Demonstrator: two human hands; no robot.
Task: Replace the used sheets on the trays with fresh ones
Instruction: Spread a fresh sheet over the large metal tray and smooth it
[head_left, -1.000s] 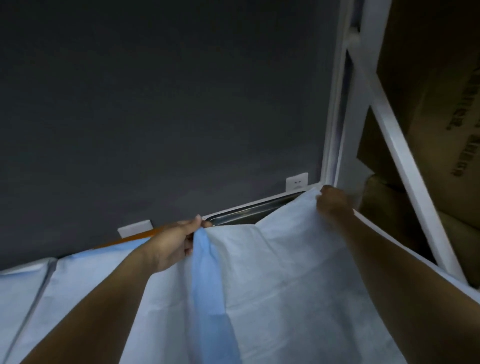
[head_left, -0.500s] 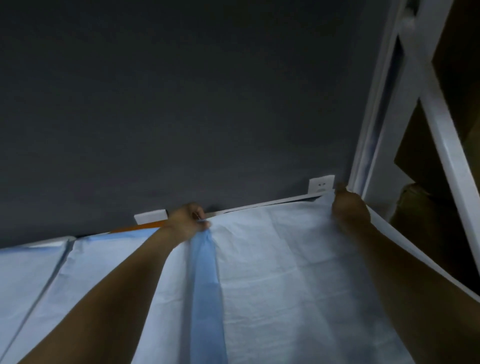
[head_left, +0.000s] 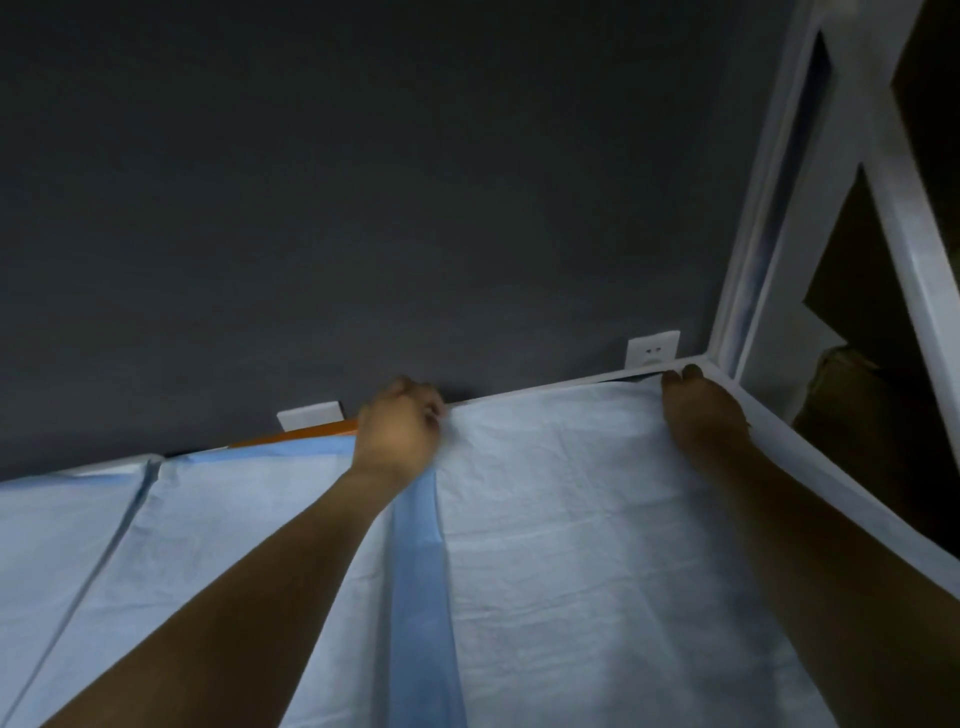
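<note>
1. Fingers (head_left: 434, 410) of the left hand (head_left: 397, 441) are curling, pinching the far edge of the pale blue sheet (head_left: 571, 545).
2. Right hand (head_left: 704, 415) is touching its far right corner; grip unclear.
3. Sheet is lying flat, lengthwise toward the wall (head_left: 363, 182).

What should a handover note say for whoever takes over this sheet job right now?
Left hand: grips the far left corner of the pale blue paper-like sheet, at the white rail.
Right hand: on the sheet's far right corner; pinching or pressing, I cannot tell.
Done: the sheet lies spread up to the rail, beside another pale blue sheet on its left.
Left: probably smooth the far edge, close the small dark gap at the right corner, then let go.
</note>
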